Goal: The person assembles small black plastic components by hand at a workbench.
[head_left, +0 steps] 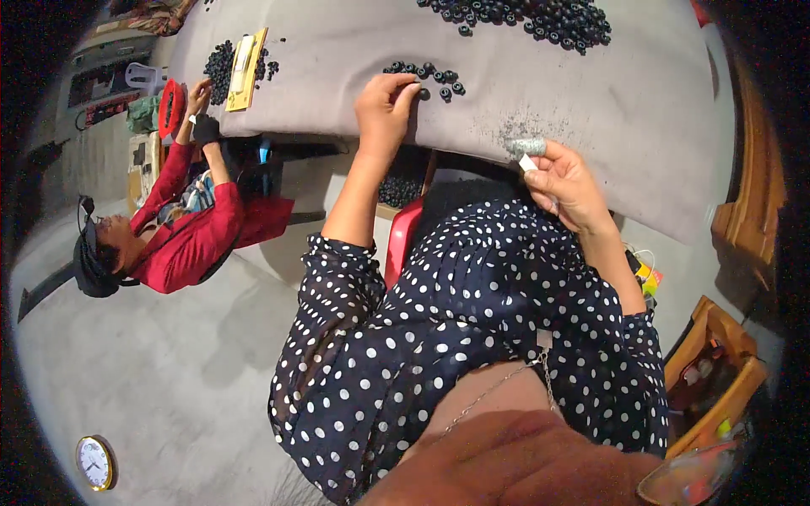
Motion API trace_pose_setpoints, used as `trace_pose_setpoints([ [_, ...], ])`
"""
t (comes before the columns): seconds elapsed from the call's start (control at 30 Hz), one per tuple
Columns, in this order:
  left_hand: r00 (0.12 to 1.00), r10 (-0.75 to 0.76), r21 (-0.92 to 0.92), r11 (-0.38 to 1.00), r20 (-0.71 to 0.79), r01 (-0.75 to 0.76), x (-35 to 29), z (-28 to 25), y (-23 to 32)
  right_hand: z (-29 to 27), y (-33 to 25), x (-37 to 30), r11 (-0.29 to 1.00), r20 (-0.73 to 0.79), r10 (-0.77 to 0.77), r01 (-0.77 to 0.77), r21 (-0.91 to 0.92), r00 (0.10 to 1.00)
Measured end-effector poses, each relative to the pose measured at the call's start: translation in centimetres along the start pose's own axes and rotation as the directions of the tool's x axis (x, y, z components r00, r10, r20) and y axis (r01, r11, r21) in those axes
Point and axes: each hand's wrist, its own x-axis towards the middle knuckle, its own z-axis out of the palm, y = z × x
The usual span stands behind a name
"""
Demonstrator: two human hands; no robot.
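Head view: by the right hand [572, 190], a small white piece [528, 163] is pinched between thumb and fingers, near dark crumbs [540, 128] scattered on the grey-covered table [641, 110]. On the left hand [384, 118], thumb and forefinger are held close together beside 1 black bead [424, 94] at the near edge of a small cluster [429, 69]; whether it is grasped cannot be told. Farther off, a larger black pile [531, 18] is spread on the same table.

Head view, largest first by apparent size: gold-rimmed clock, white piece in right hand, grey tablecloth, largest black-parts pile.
1. Grey tablecloth
2. Largest black-parts pile
3. Gold-rimmed clock
4. White piece in right hand
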Motion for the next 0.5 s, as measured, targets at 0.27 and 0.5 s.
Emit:
trace_pose_setpoints([
  [0.27,0.943,0.329,0.177,0.927,0.043,-0.332,6.2,4.4,1.1,-0.3,0.1,-0.2,1.0,-0.058,0.012,-0.012,0.013,0.998],
  [0.5,0.967,0.136,0.291,0.936,0.218,-0.197,10.1,6.5,2.3,-0.6,0.0,-0.1,0.999,-0.066,0.042,-0.042,0.009,0.997],
])
